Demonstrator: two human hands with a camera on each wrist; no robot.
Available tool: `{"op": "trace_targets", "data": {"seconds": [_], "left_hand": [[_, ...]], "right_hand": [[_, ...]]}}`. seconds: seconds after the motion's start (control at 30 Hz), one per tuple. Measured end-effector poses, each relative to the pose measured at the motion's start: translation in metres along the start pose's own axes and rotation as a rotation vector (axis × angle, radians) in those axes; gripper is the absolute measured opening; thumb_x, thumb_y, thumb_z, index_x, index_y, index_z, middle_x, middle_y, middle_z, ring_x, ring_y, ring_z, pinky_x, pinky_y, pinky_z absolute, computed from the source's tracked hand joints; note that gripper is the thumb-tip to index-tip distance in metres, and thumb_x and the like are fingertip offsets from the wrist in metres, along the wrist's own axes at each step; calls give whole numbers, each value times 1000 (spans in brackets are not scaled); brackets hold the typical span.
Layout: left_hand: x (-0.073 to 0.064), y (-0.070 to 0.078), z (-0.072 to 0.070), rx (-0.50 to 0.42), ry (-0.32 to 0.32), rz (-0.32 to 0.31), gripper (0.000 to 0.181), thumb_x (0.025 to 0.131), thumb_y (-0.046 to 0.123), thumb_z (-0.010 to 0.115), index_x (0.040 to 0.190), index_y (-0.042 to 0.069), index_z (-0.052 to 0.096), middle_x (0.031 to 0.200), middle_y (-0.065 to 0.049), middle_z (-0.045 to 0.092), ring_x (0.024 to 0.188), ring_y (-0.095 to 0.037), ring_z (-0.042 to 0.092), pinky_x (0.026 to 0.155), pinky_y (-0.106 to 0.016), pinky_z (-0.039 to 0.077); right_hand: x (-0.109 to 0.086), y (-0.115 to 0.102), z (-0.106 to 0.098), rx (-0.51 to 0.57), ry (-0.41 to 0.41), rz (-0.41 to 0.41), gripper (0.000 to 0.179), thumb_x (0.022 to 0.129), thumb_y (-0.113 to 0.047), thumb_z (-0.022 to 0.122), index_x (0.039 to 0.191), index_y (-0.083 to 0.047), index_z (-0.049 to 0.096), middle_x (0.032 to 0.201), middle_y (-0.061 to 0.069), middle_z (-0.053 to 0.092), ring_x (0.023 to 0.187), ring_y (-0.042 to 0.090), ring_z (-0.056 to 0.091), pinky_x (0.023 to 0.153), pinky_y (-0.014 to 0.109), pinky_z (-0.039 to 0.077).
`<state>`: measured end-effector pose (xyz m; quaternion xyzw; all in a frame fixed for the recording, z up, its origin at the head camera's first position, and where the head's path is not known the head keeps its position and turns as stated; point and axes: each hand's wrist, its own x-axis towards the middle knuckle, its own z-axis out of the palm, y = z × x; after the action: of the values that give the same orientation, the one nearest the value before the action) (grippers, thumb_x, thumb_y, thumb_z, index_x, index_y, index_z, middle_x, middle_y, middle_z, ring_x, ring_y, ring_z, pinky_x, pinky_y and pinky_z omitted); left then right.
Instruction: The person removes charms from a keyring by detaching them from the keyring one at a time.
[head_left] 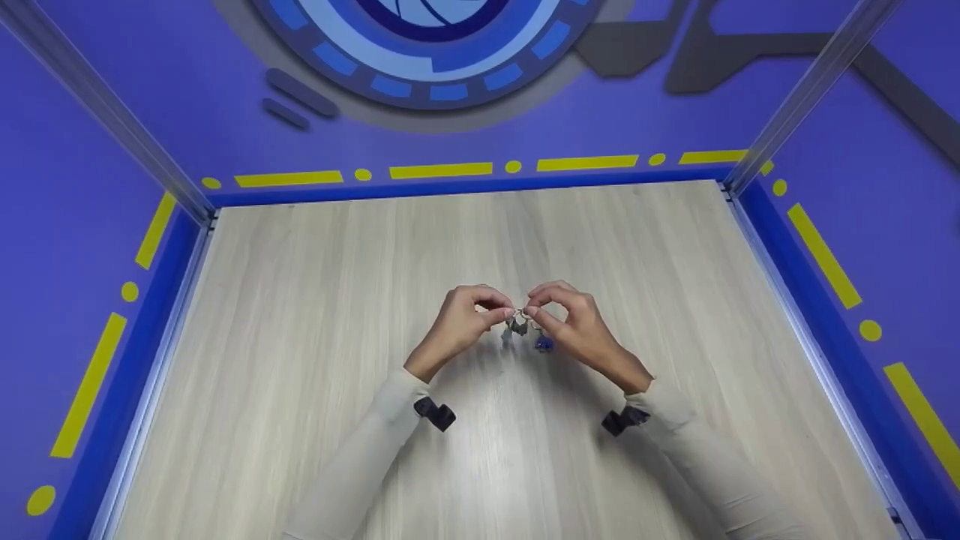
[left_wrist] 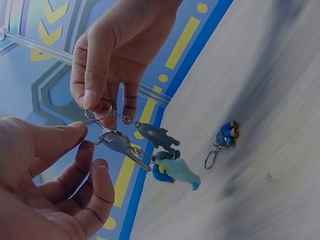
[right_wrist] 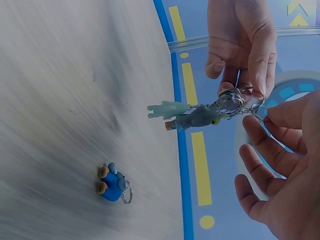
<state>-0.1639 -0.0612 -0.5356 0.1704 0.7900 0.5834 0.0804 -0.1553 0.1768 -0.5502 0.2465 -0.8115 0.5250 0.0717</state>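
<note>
My left hand pinches a metal key ring between thumb and forefinger. From the other side, my right hand pinches a linked ring with its thumb and fingertip. The rings meet between the two hands, above the table. A silver key hangs from them, along with a grey animal figurine and a pale green figurine on short chains. Part of another blue figurine shows behind the pale green one.
A separate blue figurine keychain with orange feet and its own ring lies on the wood-grain table, below the hands. Blue walls with yellow markings enclose the table at the back and both sides.
</note>
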Motion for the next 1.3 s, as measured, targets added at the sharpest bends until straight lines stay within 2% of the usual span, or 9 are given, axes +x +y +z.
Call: {"op": "trace_targets", "data": {"seconds": [0.33,0.53,0.67,0.77,0.87,1.1,1.3], "left_hand": [[-1,-1,2,-19,22,25,5,100,8,81,98,5,85,97,-1,78,89,-14,69,67,-24,56],[-3,-4,1,-12,38,18,5,101,7,81,98,6,85,98,-1,78,91,-15,69,68,-24,57],[-4,-6,1,-17,49,11,5,100,7,81,98,6,86,98,-1,78,91,-16,69,68,-25,57],[-4,-7,0,-31,48,12,5,100,7,81,99,5,85,98,-2,78,91,-16,69,68,-25,57],[-4,-7,0,-46,50,11,5,100,7,81,99,5,85,98,-1,79,90,-15,68,68,-25,56],[-4,-6,-2,-72,74,15,5,101,7,80,101,5,84,98,-2,79,87,-14,69,68,-25,56],[-5,-6,-3,-74,82,16,5,102,7,79,101,4,84,97,-2,78,87,-14,67,68,-24,56]], "right_hand": [[-3,4,5,-11,-9,37,5,102,-7,79,98,-9,80,113,13,78,115,30,72,106,48,53],[-4,8,11,34,-7,85,7,104,-10,77,99,-8,80,110,6,78,112,26,71,103,53,54],[-4,9,17,80,15,134,4,102,-3,76,100,-3,80,108,9,78,108,28,71,101,50,53],[-5,9,22,116,23,157,5,100,2,76,100,-2,80,104,12,78,105,30,71,99,56,53],[-5,12,25,123,7,151,5,102,-3,77,100,-5,81,102,10,79,103,29,71,99,63,53],[-1,29,32,46,-15,195,7,102,-5,77,97,-8,81,97,2,79,97,21,72,96,47,57],[7,51,37,14,-29,231,8,103,-5,75,96,-3,79,95,5,78,95,21,74,94,43,61]]}}
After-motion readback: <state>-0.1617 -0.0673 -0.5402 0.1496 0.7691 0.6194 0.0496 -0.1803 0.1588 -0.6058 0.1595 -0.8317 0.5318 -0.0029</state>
